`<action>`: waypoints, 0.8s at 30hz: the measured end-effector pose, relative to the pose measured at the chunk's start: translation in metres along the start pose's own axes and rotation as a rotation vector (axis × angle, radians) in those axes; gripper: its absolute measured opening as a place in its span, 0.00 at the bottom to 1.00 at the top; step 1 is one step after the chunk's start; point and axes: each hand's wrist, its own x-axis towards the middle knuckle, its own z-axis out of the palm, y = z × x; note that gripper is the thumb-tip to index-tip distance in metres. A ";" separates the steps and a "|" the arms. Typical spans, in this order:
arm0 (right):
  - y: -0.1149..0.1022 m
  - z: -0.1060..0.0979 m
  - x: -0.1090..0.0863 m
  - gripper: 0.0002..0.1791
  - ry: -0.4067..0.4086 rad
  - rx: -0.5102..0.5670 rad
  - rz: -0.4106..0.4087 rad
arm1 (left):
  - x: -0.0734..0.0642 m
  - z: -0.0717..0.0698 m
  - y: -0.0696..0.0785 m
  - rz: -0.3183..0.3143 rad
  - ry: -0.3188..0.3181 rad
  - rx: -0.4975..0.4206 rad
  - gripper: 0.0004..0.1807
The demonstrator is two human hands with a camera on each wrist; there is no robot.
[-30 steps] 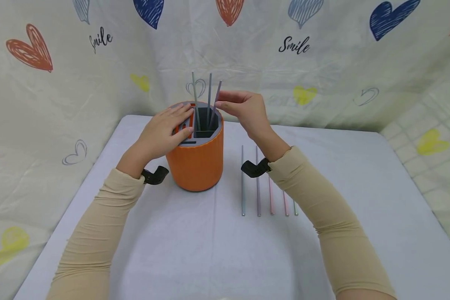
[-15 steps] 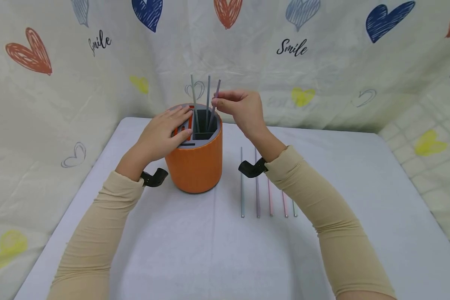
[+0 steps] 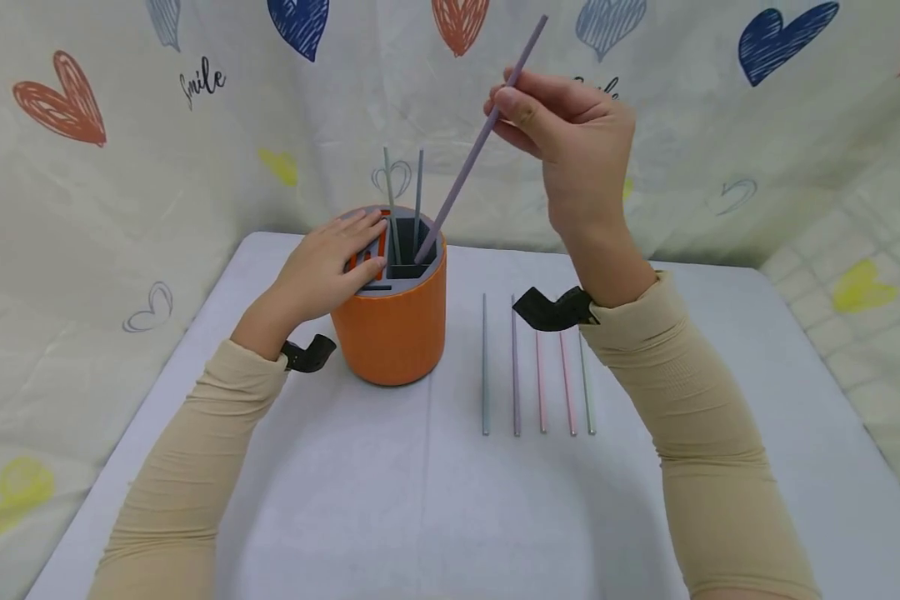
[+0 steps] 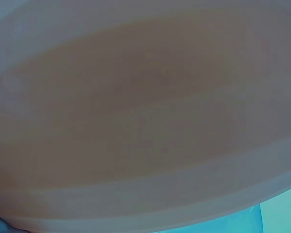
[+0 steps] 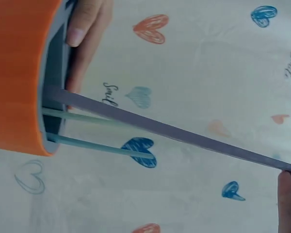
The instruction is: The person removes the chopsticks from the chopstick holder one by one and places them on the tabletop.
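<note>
My right hand (image 3: 581, 142) pinches a thin purple stick (image 3: 461, 179) between thumb and fingers near its upper part. The stick slants down to the left, its lower end inside the dark open compartment of a round orange desk organizer (image 3: 390, 337). A pale green stick (image 3: 391, 187) and a blue-grey stick (image 3: 418, 187) stand in that same compartment. My left hand (image 3: 322, 267) rests with its fingers spread on the organizer's grey top, covering part of its red-lined slots. In the right wrist view the purple stick (image 5: 160, 127) crosses from the organizer (image 5: 17, 77) to my fingertips.
On the white table, right of the organizer, several sticks lie side by side: blue (image 3: 485, 375), purple (image 3: 516, 387), pink and green (image 3: 587, 387). Behind hangs a cloth (image 3: 495, 125) printed with hearts. The left wrist view shows mostly a blurred brownish surface.
My right hand has risen and moved right, drawing the purple stick upward and tilting it so much more of its length shows. My left hand stays on the organizer.
</note>
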 end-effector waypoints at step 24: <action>0.006 -0.132 0.008 0.12 0.160 -0.092 0.495 | 0.000 0.001 0.000 -0.018 -0.002 -0.006 0.32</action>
